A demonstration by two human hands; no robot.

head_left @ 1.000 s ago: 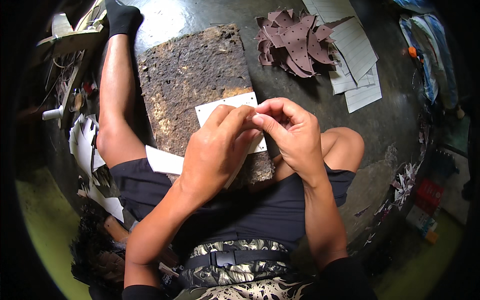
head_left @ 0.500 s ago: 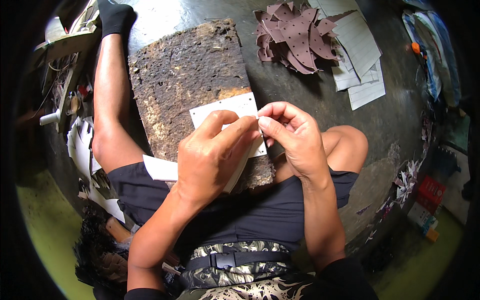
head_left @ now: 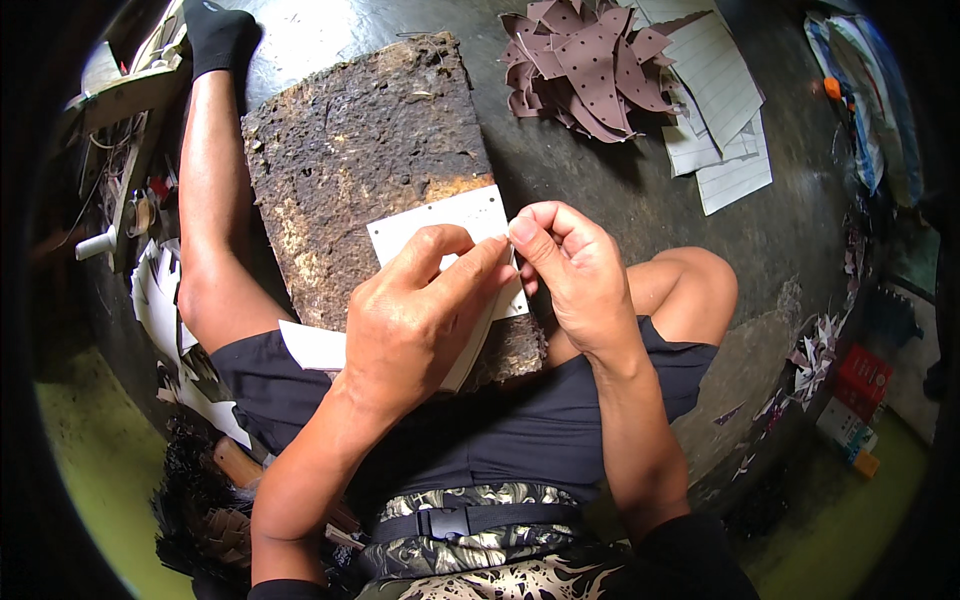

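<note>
A white card (head_left: 462,212) with small dark holes along its edge lies on a dark, rough, pitted board (head_left: 370,140) across my lap. My left hand (head_left: 405,310) is closed over the card, its thumb and fingertips pinching near the right edge. Close against those fingertips, my right hand (head_left: 578,285) is closed too, thumb pressed to forefinger at the card's edge. Whatever sits in that pinch is too small or hidden to make out. Another white piece (head_left: 310,347) sticks out from under my left wrist, over the board's near left corner.
A heap of brown-mauve cut pieces with dark holes (head_left: 590,65) is on the dark floor beyond the board. Lined paper sheets (head_left: 735,185) lie beside it. White offcuts (head_left: 160,300) are at the left, a red box (head_left: 862,378) at the right. My legs flank the board.
Both hands have shifted slightly left along with the card and board. My right thumb and forefinger remain pinched beside the left fingertips.
</note>
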